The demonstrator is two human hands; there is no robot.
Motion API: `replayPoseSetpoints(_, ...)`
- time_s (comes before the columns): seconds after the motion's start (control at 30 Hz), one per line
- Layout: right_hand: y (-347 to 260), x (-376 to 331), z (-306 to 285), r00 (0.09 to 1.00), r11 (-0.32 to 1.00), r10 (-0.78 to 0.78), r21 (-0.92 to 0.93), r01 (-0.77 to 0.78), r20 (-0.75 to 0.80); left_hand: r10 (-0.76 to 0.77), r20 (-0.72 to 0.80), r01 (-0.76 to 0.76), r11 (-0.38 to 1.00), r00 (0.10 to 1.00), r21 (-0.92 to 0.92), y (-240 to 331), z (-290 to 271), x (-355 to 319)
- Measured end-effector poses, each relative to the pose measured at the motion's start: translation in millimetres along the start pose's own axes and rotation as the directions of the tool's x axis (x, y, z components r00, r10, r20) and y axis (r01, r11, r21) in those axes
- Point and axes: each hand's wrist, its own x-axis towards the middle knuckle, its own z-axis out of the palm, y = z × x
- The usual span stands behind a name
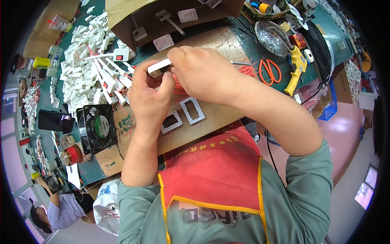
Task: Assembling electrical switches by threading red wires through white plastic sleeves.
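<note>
i see the left hand point(148, 95) pinching a white switch housing point(159, 66) above the brown work board point(219, 40). right hand point(203, 73) is curled over its end and the red wires point(248, 70); what it grips i cannot tell. risk: a wire slips free or bends, since the fingers hide the joint. orange scissors point(269, 71) lie near.

Cluttered green workbench point(260, 51) over a glossy pink floor point(345, 134), bright windows point(12, 162) at left.
</note>
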Motion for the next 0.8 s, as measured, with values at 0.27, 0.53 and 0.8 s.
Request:
replayPoseSetpoints(0.27,-2,6,-8,0.992,0.986,0.113,0.121,-0.119,0.053,0.026,0.138,0.009,0.969,0.990,-0.248,-6,-9,9)
replayPoseSetpoints(0.53,0,7,-15,0.934,0.807,0.239,0.481,-0.343,0.266,-0.002,0.164,0.091,0.835,0.986,-0.542,-14,-6,8)
replayPoseSetpoints(0.8,-13,9,-10,0.968,0.731,0.182,0.635,-0.249,0.170,0.005,0.067,0.044,0.717,0.998,-0.696,-23,-1,2)
